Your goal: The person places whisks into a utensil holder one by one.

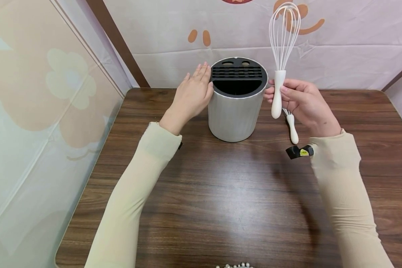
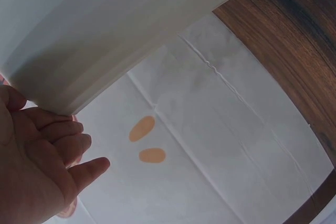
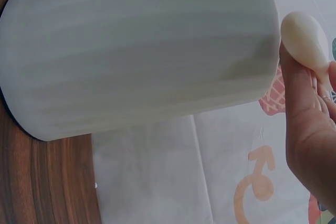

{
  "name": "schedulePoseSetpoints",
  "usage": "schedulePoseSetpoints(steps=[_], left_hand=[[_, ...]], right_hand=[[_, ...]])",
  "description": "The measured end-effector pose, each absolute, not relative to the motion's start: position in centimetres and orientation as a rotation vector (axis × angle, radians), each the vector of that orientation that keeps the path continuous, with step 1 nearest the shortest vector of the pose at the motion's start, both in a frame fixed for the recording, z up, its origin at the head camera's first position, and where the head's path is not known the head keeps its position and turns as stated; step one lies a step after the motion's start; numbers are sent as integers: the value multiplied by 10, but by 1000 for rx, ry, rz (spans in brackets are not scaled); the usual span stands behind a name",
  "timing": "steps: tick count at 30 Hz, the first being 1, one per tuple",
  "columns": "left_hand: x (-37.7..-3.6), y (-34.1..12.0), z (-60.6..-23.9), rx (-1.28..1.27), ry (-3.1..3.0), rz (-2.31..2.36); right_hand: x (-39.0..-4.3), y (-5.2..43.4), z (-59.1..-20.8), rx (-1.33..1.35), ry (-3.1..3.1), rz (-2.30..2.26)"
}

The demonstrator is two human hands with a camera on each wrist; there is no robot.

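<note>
A white ribbed utensil holder (image 1: 232, 117) with a black slotted insert (image 1: 238, 79) in its top stands upright near the table's back edge. My left hand (image 1: 193, 91) rests against its rim on the left, fingers extended; the left wrist view shows these fingers (image 2: 68, 135) touching the white wall. My right hand (image 1: 305, 102), on the other side, pinches a white balloon whisk (image 1: 279, 80) by its handle, wires upward. In the right wrist view the handle's rounded end (image 3: 303, 40) is close to the holder's rim. A smaller whisk (image 1: 292, 130) lies on the table below the right hand, its head partly hidden.
The dark wood table (image 1: 234, 208) reaches back to a printed cloth (image 1: 167, 44) hanging behind it. Another patterned cloth (image 1: 37, 111) hangs at the left. A black band (image 1: 296, 152) sits at the right wrist. Some white beads (image 1: 236, 265) show at the bottom edge.
</note>
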State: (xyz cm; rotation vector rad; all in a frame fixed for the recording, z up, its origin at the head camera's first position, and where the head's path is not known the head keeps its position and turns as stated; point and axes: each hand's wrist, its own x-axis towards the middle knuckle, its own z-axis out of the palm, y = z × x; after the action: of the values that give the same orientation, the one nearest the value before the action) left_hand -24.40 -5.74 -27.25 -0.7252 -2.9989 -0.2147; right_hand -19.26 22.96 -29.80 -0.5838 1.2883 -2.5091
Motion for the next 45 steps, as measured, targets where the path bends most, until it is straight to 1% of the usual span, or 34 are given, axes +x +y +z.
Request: schedulePoseSetpoints(steps=[8, 37, 45], left_hand=[[-243, -55, -272, -739, -3001, -207], [-241, -53, -269, -727, -2994, -224], [-242, -54, -268, -718, -3009, -217]], right_hand=[[-192, 226, -297, -561, 1257, -2538], [-196, 205, -274, -593, 1246, -2587], [-200, 194, -265, -538, 1250, -2613]])
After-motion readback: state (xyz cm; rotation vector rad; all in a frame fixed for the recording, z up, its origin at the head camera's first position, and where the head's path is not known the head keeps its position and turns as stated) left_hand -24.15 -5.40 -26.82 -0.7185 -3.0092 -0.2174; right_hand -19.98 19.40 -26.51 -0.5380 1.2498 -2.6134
